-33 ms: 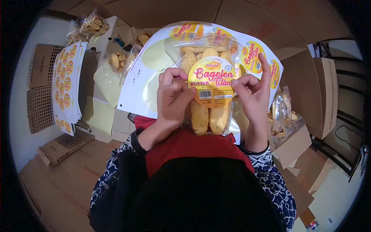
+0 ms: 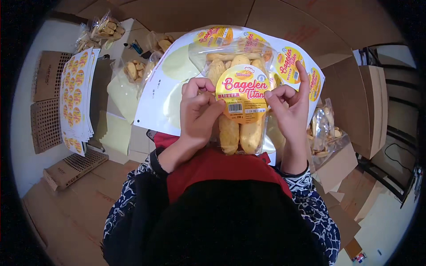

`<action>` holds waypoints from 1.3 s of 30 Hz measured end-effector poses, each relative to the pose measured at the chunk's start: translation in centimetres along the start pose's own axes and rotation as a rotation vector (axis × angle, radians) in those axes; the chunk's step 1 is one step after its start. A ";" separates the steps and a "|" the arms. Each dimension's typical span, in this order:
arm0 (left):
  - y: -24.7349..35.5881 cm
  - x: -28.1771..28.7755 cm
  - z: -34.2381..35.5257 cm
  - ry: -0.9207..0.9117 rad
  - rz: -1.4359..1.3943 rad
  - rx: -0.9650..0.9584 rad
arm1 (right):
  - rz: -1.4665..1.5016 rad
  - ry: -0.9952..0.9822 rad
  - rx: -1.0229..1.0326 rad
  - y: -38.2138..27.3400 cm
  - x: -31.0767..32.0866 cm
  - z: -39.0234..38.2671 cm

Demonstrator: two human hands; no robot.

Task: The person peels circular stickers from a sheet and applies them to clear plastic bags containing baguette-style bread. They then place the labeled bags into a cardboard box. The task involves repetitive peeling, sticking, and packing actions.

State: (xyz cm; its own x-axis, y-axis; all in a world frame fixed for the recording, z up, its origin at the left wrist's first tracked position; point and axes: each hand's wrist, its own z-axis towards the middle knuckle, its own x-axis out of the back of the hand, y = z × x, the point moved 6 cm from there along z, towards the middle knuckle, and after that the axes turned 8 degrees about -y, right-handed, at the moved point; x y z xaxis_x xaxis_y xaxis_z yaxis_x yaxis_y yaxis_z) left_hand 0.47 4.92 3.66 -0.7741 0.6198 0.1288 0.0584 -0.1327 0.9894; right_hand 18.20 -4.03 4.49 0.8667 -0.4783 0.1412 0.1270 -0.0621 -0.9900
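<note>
A round yellow-and-white sticker label (image 2: 243, 104) with pink lettering lies over the front of a clear plastic bag of long toasted bread pieces (image 2: 230, 136). My left hand (image 2: 197, 113) pinches the label's left edge between thumb and fingers. At its right edge, my right hand (image 2: 292, 108) pinches with thumb and a bent finger, its index finger pointing up. Whether the label is stuck to the bag all over, I cannot tell. Under the bag is a large white sheet of stickers (image 2: 150, 106), with several labels still on it and pale yellow-green round patches at the left.
A stack of label sheets (image 2: 76, 95) stands at the left near pale backing paper (image 2: 116, 131). Bagged bread (image 2: 108, 30) sits at the far left, and more bread bags (image 2: 323, 131) are at the right. Cardboard boxes (image 2: 350, 102) and a dark metal rack (image 2: 395, 133) border the right side.
</note>
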 end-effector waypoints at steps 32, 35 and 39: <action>-0.6 -0.4 1.7 0.070 -0.486 0.122 | 0.101 0.055 -0.121 1.7 -1.1 1.2; 0.2 -0.6 1.2 0.054 -0.520 0.066 | 0.198 0.018 -0.101 1.1 -0.7 0.6; 2.0 -0.6 0.9 0.069 -0.320 0.011 | 0.158 0.034 -0.022 -2.0 -1.3 -0.1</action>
State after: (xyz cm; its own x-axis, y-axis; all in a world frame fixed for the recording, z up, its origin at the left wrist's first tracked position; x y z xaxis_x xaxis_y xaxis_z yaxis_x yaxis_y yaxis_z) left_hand 1.62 5.01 5.58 -0.7950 0.5749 -0.1934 -0.1883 0.0692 0.9797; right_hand 16.73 -3.38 6.28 0.8582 -0.5131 -0.0158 -0.0203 -0.0031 -0.9998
